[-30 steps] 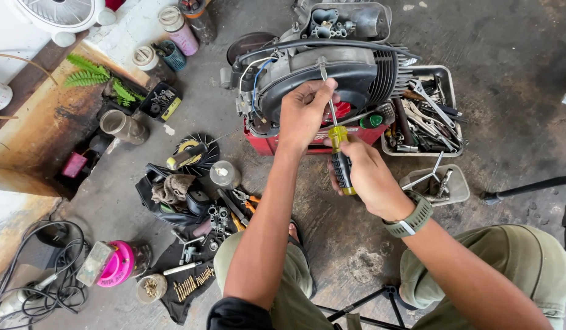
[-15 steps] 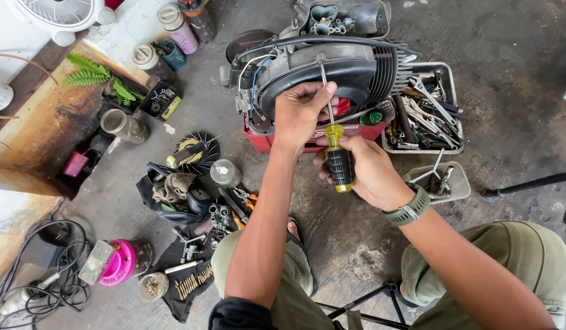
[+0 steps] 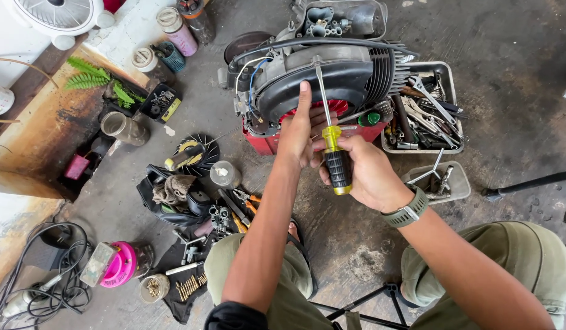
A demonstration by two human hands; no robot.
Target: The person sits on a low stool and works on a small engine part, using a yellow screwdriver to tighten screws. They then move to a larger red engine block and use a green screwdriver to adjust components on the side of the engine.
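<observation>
Fingers (image 3: 356, 160) of the right hand (image 3: 371, 177) are wrapped tight around the black-and-yellow handle of a screwdriver (image 3: 330, 143), which now stands steeper than a second ago, its shaft running up to the top edge of the engine's black cover (image 3: 332, 76); the tip seems seated there, though the contact is too small to tell surely. Beside it, the left hand (image 3: 301, 131) lies flat against the cover, fingers together and extended, gripping nothing, as it did before. Behind the hands, the small engine (image 3: 264, 85) sits on a red base on the concrete floor (image 3: 509, 36), with a tray of wrenches (image 3: 449, 79) just beside it.
</observation>
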